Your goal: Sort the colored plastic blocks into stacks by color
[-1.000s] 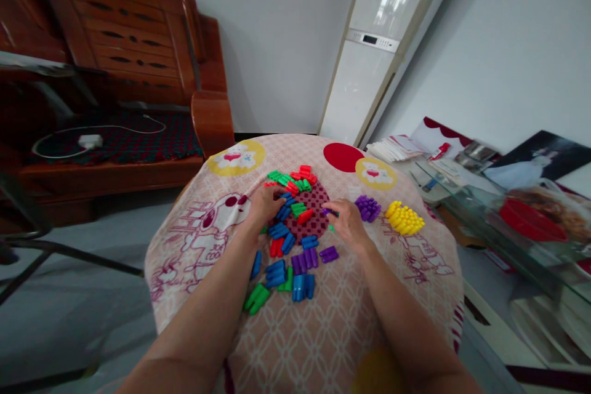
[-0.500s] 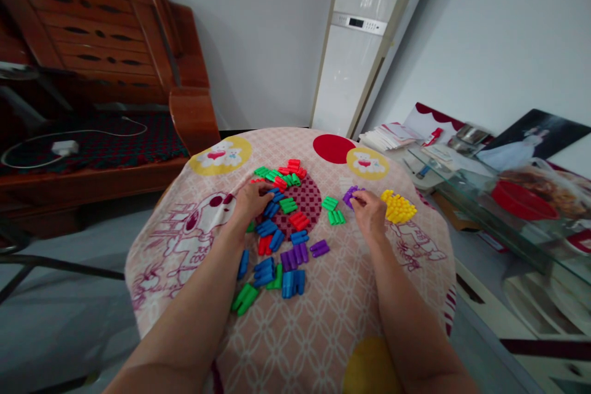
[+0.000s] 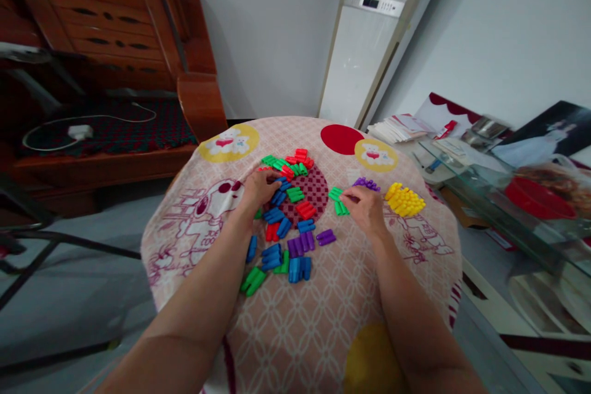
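Observation:
My left hand [image 3: 259, 188] is at the left of the loose pieces, fingers bent and fingertips on a blue bullet-shaped building block [image 3: 278, 198]. Part of that block is hidden by the fingers. My right hand [image 3: 367, 207] is over the right side, thumb and forefinger pinched together at the edge of the green building blocks [image 3: 341, 207]. Whatever lies between those fingertips is too small to make out. Just beyond this hand sits a cluster of purple building blocks [image 3: 366, 183], partly covered. To its right stand yellow building blocks [image 3: 405, 199] packed close together.
Red building blocks [image 3: 305, 209], blue joined blocks [image 3: 300, 269] and purple joined blocks [image 3: 301, 245] lie scattered mid-table on a patterned tablecloth [image 3: 305, 338]. A glass-topped cabinet [image 3: 489, 228] stands on the right, a wooden bench [image 3: 198, 98] behind left.
My right hand carried a purple piece rightward to the purple cluster, then came back left to the green blocks without it. My left hand stayed by the blue blocks. The view shifted slightly.

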A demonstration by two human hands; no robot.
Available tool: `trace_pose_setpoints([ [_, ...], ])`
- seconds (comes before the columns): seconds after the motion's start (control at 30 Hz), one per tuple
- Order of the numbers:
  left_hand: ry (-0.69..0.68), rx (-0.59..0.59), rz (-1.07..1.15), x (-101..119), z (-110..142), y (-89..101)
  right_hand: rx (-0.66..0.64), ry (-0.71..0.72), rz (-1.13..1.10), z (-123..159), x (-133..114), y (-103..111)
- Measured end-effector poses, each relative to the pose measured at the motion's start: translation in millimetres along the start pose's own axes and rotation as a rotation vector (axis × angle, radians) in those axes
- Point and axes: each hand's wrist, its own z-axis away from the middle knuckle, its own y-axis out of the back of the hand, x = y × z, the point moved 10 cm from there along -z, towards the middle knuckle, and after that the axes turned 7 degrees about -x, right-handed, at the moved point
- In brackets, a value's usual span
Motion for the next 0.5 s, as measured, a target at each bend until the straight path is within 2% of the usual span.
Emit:
trace_pose_setpoints([
  [0.1,-0.003,0.003,0.027,0,1,-0.1,-0.278,0.115,-0.18,4,-38,-29],
  [0.17,-0.009,0.008,0.031,0,1,-0.2,-0.421,0.184,-0.217,12,-66,-49],
  [0.23,-0.006,0.01,0.026,-1,-1,-0.6,-0.567,0.269,-0.162,24,-94,-71],
  [0.3,-0.006,0.01,0.017,-2,-2,-1.0,-0.685,0.371,-0.015,37,-117,-92],
  [0.4,-0.017,0.007,0.006,-3,-3,-1.6,-0.769,0.484,0.193,52,-135,-108],
  [0.5,-0.03,0.01,-0.017,-3,-3,-1.5,-0.788,0.509,0.265,57,-139,-110],
])
